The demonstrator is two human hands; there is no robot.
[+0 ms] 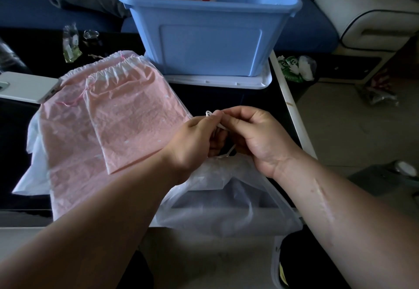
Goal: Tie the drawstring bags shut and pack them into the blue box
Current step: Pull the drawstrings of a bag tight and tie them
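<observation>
A translucent white drawstring bag point(226, 207) lies at the near edge of the dark table, its gathered mouth pointing away from me. My left hand point(192, 143) and my right hand point(260, 139) meet just above that mouth, and both pinch the white drawstring point(209, 114), which loops up between the fingertips. To the left a small pink drawstring bag point(129, 116) lies flat on a larger pink bag point(70, 143). The blue box point(210, 39) stands open at the back of the table, with some coloured items inside.
The box sits on its lid point(226, 81). A white phone-like slab point(25, 87) lies at the left; a small clear packet point(70, 44) and a shiny ring point(90, 35) lie behind the pink bags. Right of the table edge is floor with crumpled bags point(297, 66).
</observation>
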